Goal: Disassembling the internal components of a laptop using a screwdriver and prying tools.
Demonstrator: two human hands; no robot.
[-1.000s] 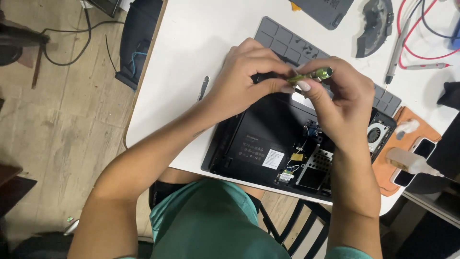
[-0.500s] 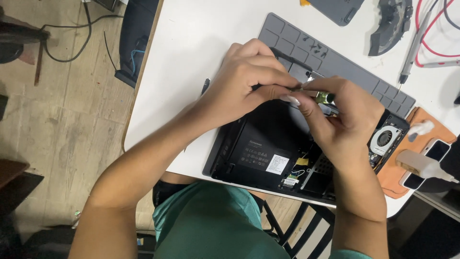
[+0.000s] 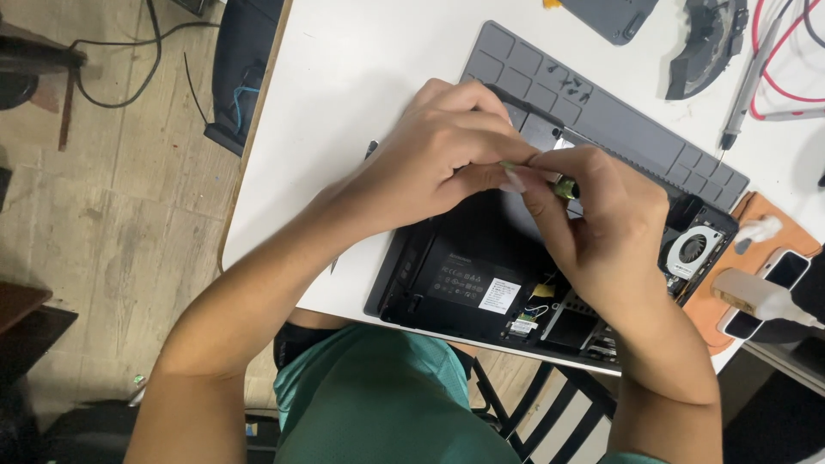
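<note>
Since a moment ago your hands have closed in tighter over the opened laptop point(image 3: 481, 275), mid-frame. Your left hand point(image 3: 438, 159) and right hand point(image 3: 601, 228) meet fingertip to fingertip, both pinched on a small green circuit board point(image 3: 563, 187); only a sliver of it peeks out between them, just above the laptop's dark base, near the cooling fan point(image 3: 694, 251).

White rectangular label point(image 3: 499, 295) with dark print on the open black laptop point(image 3: 447, 275) base, faint pale printed panel point(image 3: 454, 277) just left of it, small yellow sticker point(image 3: 542, 290) just right, phone screen point(image 3: 786, 269) dark, right of laptop
</note>
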